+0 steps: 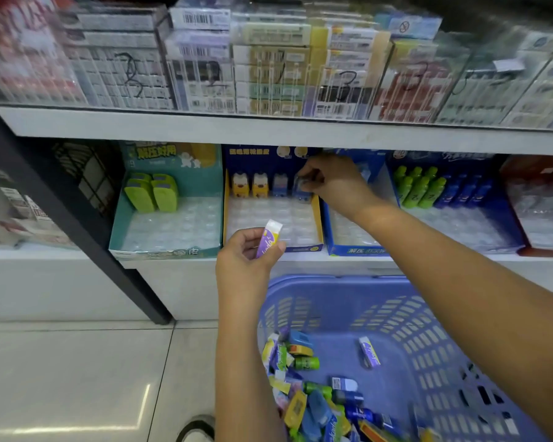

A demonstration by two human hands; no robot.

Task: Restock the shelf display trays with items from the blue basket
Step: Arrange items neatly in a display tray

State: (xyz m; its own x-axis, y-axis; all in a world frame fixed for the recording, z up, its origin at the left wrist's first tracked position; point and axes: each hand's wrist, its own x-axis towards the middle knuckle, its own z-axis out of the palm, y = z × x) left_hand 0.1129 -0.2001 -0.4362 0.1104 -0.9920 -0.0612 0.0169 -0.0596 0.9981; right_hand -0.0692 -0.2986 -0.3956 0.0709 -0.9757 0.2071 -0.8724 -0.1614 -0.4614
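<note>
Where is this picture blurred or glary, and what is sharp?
Head view: the upper-shelf boxes smear into blur; a glare streak lies on the floor tile at lower left; the clear tray inserts shine pale; the left hand holding the purple eraser and the blue basket read fairly sharp; the right hand pinching a blue item looks softer.

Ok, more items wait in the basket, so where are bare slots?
Teal tray: bare beside and in front of the two green items. Yellow-edged tray: bare in front of its back row, where the right hand pinches a blue item. Bottle tray: front bare. Upper shelf: packed.
</note>
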